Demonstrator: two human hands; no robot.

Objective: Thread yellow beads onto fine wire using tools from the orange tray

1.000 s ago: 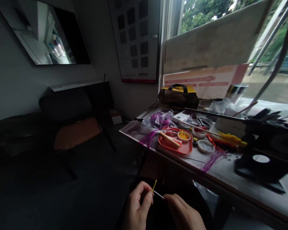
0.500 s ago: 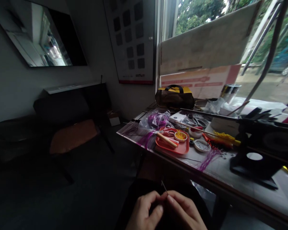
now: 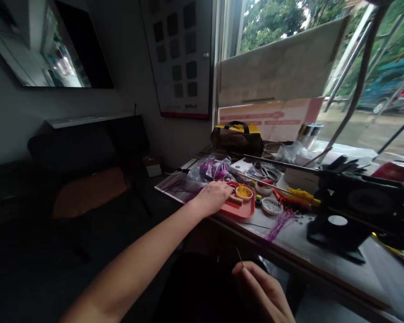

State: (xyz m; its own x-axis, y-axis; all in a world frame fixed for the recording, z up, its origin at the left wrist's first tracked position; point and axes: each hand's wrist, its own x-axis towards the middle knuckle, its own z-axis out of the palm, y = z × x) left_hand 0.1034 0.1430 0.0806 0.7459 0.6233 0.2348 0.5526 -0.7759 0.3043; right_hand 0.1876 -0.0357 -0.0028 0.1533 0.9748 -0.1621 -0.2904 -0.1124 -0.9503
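Observation:
My left hand (image 3: 216, 196) reaches over the left part of the red tray (image 3: 247, 210), by the scissors (image 3: 232, 185) and a wooden-handled tool (image 3: 236, 201); its fingertips are partly hidden, so its grip is unclear. In the tray stands a small dish of yellow and orange strands (image 3: 244, 192). Low over my lap, my right hand (image 3: 261, 285) pinches a thin dark needle-like piece (image 3: 239, 257) that points up. Right of the tray are a dish of small silvery beads (image 3: 272, 206) and a bundle of purple threads (image 3: 280, 226).
A plastic bag with purple material (image 3: 211, 168) lies behind my left hand. A black and yellow bag (image 3: 237, 138) stands at the back. The black stand (image 3: 338, 229) is on the right. A long thin rod (image 3: 272, 183) crosses above the dishes.
My left hand has left my right hand and moved forward and up to the tray. My right hand still pinches the thin piece. The view has shifted slightly.

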